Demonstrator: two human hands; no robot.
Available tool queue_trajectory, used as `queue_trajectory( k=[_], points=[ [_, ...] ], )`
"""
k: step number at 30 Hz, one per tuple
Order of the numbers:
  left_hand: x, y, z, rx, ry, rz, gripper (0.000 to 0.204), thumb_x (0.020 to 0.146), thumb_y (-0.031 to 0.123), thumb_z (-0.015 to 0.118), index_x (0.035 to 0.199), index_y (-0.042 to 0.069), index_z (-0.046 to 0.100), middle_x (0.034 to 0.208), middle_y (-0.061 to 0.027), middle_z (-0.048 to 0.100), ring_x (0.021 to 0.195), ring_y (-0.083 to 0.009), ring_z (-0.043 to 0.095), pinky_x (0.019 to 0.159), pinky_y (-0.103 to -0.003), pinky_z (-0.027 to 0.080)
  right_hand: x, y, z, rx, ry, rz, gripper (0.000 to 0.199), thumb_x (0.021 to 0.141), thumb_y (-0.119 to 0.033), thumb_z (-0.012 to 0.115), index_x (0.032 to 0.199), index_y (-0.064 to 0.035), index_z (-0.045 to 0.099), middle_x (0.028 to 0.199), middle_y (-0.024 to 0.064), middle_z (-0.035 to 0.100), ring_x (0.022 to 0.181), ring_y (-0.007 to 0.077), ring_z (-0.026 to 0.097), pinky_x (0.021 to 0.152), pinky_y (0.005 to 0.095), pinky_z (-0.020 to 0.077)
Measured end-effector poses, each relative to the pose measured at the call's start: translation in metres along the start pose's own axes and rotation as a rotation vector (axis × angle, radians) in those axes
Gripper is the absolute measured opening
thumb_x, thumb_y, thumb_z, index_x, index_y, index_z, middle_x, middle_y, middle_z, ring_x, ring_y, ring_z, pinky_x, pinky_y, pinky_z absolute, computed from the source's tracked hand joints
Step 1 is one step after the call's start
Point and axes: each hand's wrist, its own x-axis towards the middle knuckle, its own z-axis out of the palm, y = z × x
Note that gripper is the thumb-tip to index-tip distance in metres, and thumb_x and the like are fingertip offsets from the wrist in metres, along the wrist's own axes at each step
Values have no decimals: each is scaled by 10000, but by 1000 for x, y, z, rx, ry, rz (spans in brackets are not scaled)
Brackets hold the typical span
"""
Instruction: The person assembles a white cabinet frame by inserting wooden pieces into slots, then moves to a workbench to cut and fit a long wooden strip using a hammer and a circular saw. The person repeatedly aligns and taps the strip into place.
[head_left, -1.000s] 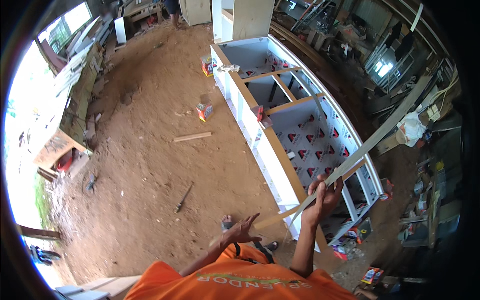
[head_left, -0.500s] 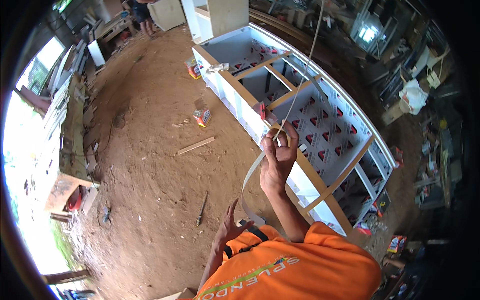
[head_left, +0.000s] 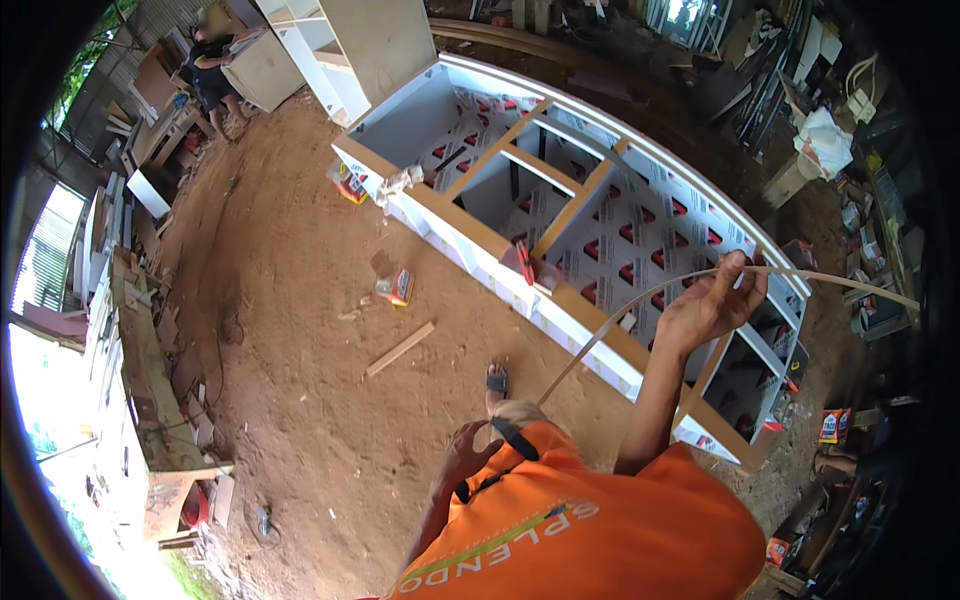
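My right hand (head_left: 710, 305), raised over the right part of a long white cabinet carcass, pinches a thin, flexible edge-banding strip (head_left: 640, 297) between thumb and fingers. One end of the strip sticks out to the right of the hand; the rest bows down and left toward my lap, where its lower end passes out of sight. Beside the black strap at my waist is my left hand (head_left: 468, 458), its fingers loosely bent and holding nothing visible. The cabinet (head_left: 470, 228) lies open side up, with brown-edged dividers and patterned film inside. A small red tool (head_left: 525, 262) rests on its near edge.
Boxes (head_left: 396, 287) and a wooden stick (head_left: 400, 348) lie on the dirt floor. A crumpled pale cloth (head_left: 400, 184) sits on the cabinet edge. Beyond, a person (head_left: 212, 75) handles a large panel (head_left: 265, 70). A workbench (head_left: 150, 390) lines the left; clutter fills the right.
My right hand has moved right along the cabinet, and the strip now bows sideways instead of hanging steeply. My left hand's fingers have bent closer to my waist. The view has shifted.
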Motion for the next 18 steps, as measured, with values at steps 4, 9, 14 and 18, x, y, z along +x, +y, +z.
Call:
queue_trajectory(
  k=[4,9,14,18],
  points=[
    [81,-3,-47,86,-58,159,606,921,420,734,1370,53,559,1314,-213,611,1267,-380,557,1048,-460,450,15,40,52,175,38,-46,355,944,-145,748,1198,-19,534,1038,79,644,975,154,609,911,305,466],
    [195,44,-110,-565,-484,-136,685,969,428,682,1497,76,424,1383,-146,578,1287,-287,549,1043,-395,452,30,62,98,201,3,-128,288,971,-201,722,1129,-35,549,933,90,665,887,143,628,854,288,473],
    [295,76,-136,-354,-585,-48,774,954,402,715,1545,75,338,1448,-140,521,1331,-260,498,1062,-408,445,54,59,84,134,140,-207,208,1008,-201,670,1095,-62,543,935,90,669,867,98,614,730,234,490],
    [359,97,-117,-170,-784,125,851,898,358,792,1551,80,324,1514,-165,454,1394,-294,455,1072,-425,448,57,55,59,57,219,-342,207,1044,-256,607,1062,-65,532,969,62,639,908,154,609,906,349,491]
  ],
)
